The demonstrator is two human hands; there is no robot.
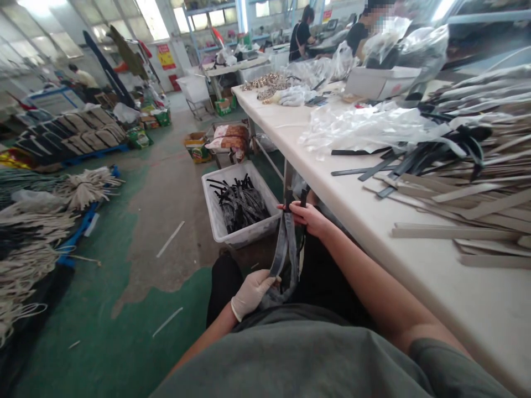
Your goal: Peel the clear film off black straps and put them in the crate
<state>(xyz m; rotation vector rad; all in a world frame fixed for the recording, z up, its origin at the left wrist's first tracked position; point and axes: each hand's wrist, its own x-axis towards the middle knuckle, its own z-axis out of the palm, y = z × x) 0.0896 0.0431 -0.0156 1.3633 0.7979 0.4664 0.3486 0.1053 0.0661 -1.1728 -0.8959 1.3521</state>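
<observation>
A dark grey strap [280,251] hangs in a loop in front of my body, its ends black. My left hand [255,290], in a pale thin glove, pinches the strap low on its left side. Bare and higher up, my right hand [307,217] has its fingers closed round the strap's upper black part. Just beyond my hands a white plastic bin [224,236] stands on the floor. Inside it lies a tangled heap of similar black and grey straps [240,202].
A long white table [352,207] runs along my right. Beige strips [468,190], black straps and clear plastic bags [369,127] lie on it. Bundled beige cords [37,237] rest on blue pallets to the left. Two people [302,36] sit at the far tables.
</observation>
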